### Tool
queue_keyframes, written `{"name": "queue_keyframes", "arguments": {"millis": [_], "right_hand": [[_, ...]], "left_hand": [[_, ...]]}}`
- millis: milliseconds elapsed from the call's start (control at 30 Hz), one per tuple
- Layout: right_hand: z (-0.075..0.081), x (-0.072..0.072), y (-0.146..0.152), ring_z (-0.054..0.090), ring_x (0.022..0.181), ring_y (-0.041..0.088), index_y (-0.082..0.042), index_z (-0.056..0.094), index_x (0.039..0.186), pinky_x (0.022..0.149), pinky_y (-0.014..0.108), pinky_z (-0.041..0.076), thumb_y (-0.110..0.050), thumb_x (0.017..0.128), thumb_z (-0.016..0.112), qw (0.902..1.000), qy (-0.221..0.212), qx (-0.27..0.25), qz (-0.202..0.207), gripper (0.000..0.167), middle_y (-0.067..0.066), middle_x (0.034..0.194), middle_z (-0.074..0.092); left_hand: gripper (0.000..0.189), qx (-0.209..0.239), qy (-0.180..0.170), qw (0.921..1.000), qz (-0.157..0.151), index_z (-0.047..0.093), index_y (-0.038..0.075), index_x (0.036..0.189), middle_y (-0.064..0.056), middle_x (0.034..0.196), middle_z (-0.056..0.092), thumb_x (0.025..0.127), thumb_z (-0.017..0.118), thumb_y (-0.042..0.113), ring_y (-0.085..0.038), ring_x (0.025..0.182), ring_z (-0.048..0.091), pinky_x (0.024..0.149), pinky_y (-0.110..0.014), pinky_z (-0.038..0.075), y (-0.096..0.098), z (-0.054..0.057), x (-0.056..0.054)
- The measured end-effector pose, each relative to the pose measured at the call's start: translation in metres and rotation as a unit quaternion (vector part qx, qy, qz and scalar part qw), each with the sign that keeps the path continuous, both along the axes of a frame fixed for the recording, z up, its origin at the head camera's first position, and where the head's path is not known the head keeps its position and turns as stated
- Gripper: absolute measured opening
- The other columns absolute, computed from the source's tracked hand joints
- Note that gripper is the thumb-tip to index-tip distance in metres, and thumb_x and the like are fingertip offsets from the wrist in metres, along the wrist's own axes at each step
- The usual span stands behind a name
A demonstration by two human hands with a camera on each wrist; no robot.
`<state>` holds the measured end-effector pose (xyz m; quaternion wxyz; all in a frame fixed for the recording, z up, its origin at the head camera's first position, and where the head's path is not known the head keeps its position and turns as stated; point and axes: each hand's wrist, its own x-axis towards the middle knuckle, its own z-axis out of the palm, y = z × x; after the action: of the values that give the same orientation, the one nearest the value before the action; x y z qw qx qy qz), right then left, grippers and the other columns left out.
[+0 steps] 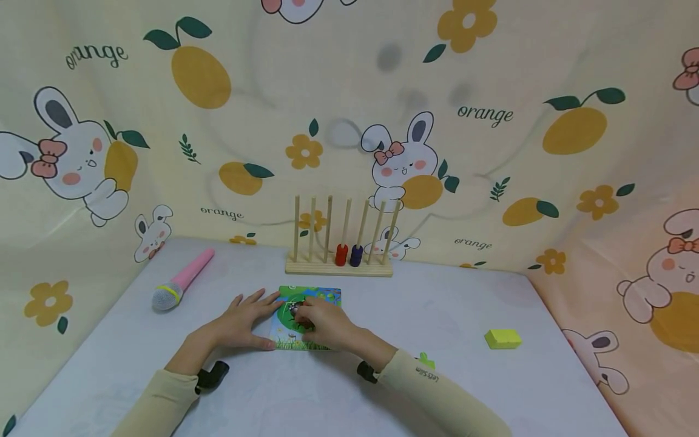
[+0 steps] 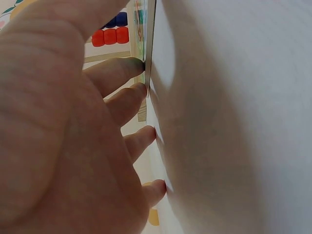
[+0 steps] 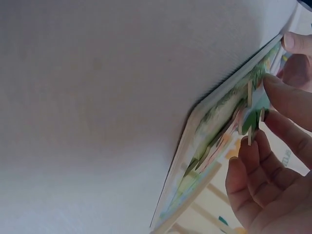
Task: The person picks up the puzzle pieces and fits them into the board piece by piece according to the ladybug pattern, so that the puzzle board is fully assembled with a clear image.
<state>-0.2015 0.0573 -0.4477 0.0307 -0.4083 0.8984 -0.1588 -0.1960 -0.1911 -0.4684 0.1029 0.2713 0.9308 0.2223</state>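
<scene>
A thin wooden picture puzzle, showing a bug on a green leaf, lies flat on the white table. My left hand rests at its left side, fingers spread and thumb by the near corner; in the left wrist view the index fingertip touches the board's edge. Over the middle of the picture, my right hand pinches a small flat puzzle piece between thumb and fingers. The right wrist view shows this piece tilted up from the board, with green on it and pale wooden edges. Curled fingers partly hide it.
Behind the puzzle stands a wooden peg rack with red beads and dark blue beads. A pink toy microphone lies at left, a yellow-green block at right. Some bright green thing peeks out behind the right sleeve.
</scene>
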Motion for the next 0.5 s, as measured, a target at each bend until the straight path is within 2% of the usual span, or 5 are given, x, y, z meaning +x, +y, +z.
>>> {"name": "queue_keyframes", "arguments": {"millis": [267,500], "right_hand": [[0.0019,0.0006,-0.0021,0.046,0.077,0.004,-0.015,0.076,0.105,0.065,0.017,0.039,-0.021,0.081,0.085,0.9996,-0.003,0.026,-0.012,0.026,-0.005,0.091,0.057],[0.0019,0.0010,-0.0035,0.045,0.075,0.004,-0.014,0.077,0.102,0.064,0.017,0.037,-0.023,0.081,0.085,0.9994,0.010,0.033,-0.004,0.024,-0.005,0.088,0.057]], "left_hand": [[0.094,-0.002,0.001,1.0000,0.004,0.043,0.008,0.152,-0.014,0.161,0.030,0.079,0.076,0.059,-0.047,0.148,0.014,0.108,-0.077,0.006,0.0000,-0.0025,-0.0009],[0.093,-0.004,0.000,1.0000,0.003,0.042,0.009,0.152,-0.013,0.161,0.029,0.080,0.076,0.058,-0.046,0.148,0.013,0.108,-0.076,0.005,-0.0002,-0.0021,-0.0007]]}}
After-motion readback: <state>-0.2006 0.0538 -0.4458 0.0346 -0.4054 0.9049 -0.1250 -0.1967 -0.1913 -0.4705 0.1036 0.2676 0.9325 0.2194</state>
